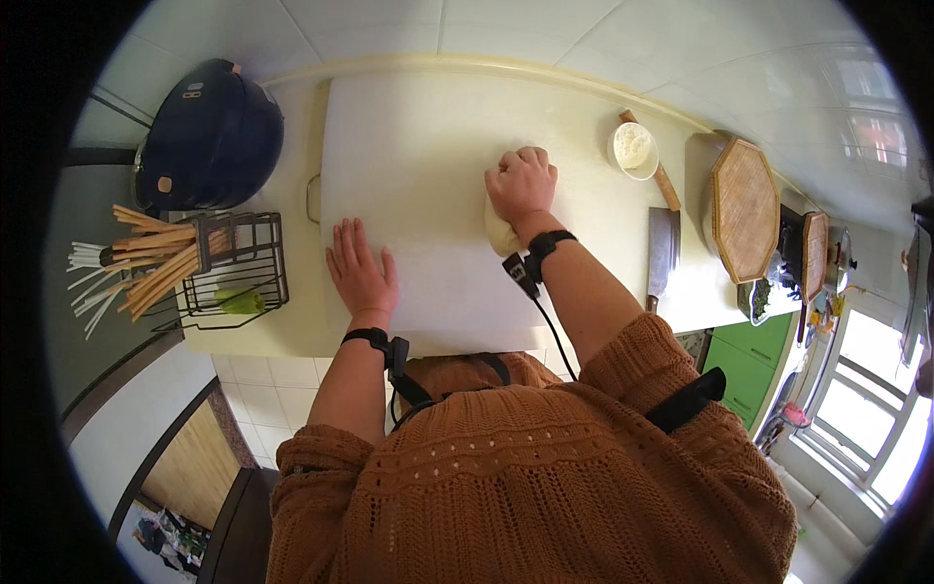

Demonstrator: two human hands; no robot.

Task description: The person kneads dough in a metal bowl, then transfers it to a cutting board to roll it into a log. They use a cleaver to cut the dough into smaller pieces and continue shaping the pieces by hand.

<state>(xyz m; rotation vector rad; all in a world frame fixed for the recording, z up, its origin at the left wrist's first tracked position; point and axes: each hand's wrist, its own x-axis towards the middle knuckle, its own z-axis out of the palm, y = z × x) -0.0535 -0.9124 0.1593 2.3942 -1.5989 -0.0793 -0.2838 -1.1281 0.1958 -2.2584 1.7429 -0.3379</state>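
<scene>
A pale lump of dough (501, 232) lies on a large white board (418, 146). My right hand (523, 183) presses down on the dough from above with its fingers curled over the far end, so much of the lump is hidden beneath the hand and wrist. My left hand (362, 265) rests flat on the board near its left side, fingers stretched out and holding nothing. Toward the back right stands a small white bowl (633, 151) with pale powder in it. A wooden rolling pin (665, 189) lies partly behind that bowl. Nearer me is a cleaver (664, 245).
A dark blue rounded appliance (216, 136) stands at the back left. In front of it, a black wire rack (238, 273) holds chopsticks (161, 263) and a green item. At right sits a vessel with an octagonal wooden lid (746, 209). A tiled wall borders the counter's far edge.
</scene>
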